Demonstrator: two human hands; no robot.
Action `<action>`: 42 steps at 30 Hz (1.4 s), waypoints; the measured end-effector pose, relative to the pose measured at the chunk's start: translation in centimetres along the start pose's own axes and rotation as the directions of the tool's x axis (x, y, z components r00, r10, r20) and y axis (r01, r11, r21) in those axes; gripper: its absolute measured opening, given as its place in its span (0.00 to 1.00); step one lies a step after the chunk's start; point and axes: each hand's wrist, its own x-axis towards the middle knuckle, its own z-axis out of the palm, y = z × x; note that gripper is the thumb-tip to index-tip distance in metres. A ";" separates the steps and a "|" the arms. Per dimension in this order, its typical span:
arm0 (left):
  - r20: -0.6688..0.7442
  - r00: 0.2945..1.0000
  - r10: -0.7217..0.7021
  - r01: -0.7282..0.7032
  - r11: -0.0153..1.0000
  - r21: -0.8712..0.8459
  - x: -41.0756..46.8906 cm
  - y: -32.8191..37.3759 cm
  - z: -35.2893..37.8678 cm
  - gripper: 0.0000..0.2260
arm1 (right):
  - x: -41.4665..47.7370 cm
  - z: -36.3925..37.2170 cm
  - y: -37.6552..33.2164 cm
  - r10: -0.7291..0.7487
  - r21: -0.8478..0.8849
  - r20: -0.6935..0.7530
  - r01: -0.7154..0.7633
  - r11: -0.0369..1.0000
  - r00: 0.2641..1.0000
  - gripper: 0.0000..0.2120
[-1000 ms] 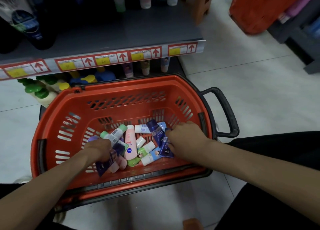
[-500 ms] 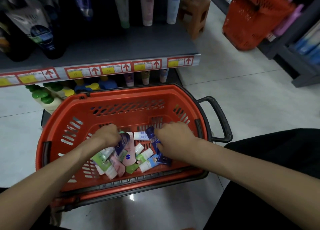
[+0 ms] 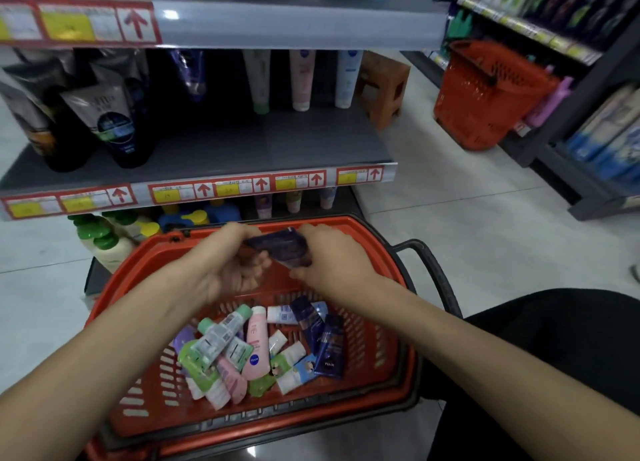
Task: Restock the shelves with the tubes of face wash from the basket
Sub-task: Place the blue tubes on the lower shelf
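Two hands, left (image 3: 231, 266) and right (image 3: 332, 256), now risen from the basket (image 3: 381, 367), fingers clamped on one dark tube (image 3: 280, 247) between them; remaining tubes (image 3: 256, 349) below; shelf (image 3: 214, 141) ahead awaits stocking.

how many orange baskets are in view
2. One basket sits on the floor just below both hands, holding the tubes. The second basket stands across the aisle by the right-hand shelving. Others may be out of frame.

Dark purple tube (image 3: 277, 247) above basket (image 3: 388, 356)
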 end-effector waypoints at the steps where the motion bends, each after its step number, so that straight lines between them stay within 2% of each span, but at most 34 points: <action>1: 0.006 1.000 0.003 -0.003 0.999 -0.042 -0.5 0.4 -0.1 0.09 | 0.4 -0.4 -0.2 0.013 0.071 -0.041 -0.010 0.997 0.999 0.23; 7: 0.051 0.990 0.133 -0.127 0.986 -0.110 -3.8 2.4 -0.3 0.13 | 1.0 -1.9 -1.0 0.055 0.411 -0.107 -0.006 0.912 0.993 0.28; 11: 0.028 0.943 0.332 -0.333 0.943 0.007 -4.6 3.9 0.0 0.21 | 1.2 -2.2 -1.4 0.146 0.632 -0.121 -0.037 0.774 0.982 0.28; 14: 0.031 0.879 0.476 -0.471 0.855 0.215 -4.3 4.2 0.1 0.17 | 1.6 -3.7 -1.6 0.177 0.770 -0.089 -0.045 0.637 0.980 0.26; 16: 0.036 0.785 0.619 -0.590 0.728 0.350 -4.4 3.9 0.0 0.12 | 1.8 -5.2 -2.0 0.159 0.852 -0.028 -0.059 0.519 0.987 0.25; 18: 0.073 0.699 0.711 -0.694 0.650 0.310 -5.2 3.0 -0.3 0.11 | 1.7 -6.6 -2.5 0.118 0.913 0.011 -0.058 0.404 0.993 0.24; 19: 0.080 0.694 0.715 -0.709 0.660 0.250 -5.3 2.8 -0.5 0.11 | 1.6 -7.3 -2.8 0.097 0.931 0.021 -0.054 0.362 0.995 0.23; 22: 0.087 0.764 0.640 -0.643 0.766 0.013 -5.6 2.9 -0.2 0.15 | 1.3 -8.8 -3.3 0.039 0.961 0.058 -0.066 0.269 0.998 0.21; 24: 0.077 0.829 0.554 -0.547 0.832 -0.093 -6.2 3.2 -0.2 0.15 | 1.3 -9.0 -3.5 0.022 0.973 0.079 -0.082 0.218 0.997 0.22; 27: 0.104 0.864 0.493 -0.471 0.863 -0.183 -6.5 2.9 -1.4 0.17 | 1.8 -8.2 -3.8 0.028 0.986 0.104 -0.107 0.130 0.994 0.28; 29: 0.069 0.878 0.474 -0.443 0.858 -0.259 -6.5 2.3 -1.8 0.21 | 2.3 -7.5 -3.8 -0.009 0.990 0.121 -0.120 0.074 0.993 0.25; 32: 0.028 0.864 0.503 -0.467 0.819 -0.333 -6.6 1.6 -1.3 0.19 | 2.6 -6.4 -3.8 -0.081 0.993 0.120 -0.119 0.013 0.989 0.20; 35: 0.042 0.851 0.523 -0.475 0.803 -0.361 -6.4 1.3 -0.8 0.17 | 2.5 -5.8 -3.3 -0.051 0.991 0.124 -0.126 -0.032 0.991 0.18; 39: 0.153 0.827 0.541 -0.473 0.817 -0.331 -6.3 1.5 -0.4 0.18 | 2.8 -4.9 -2.2 0.080 0.990 0.112 -0.104 -0.095 0.991 0.23; 42: 0.145 0.820 0.553 -0.489 0.810 -0.323 -6.2 1.3 0.0 0.22 | 2.7 -4.3 -2.0 0.131 0.981 0.129 -0.107 -0.161 0.983 0.26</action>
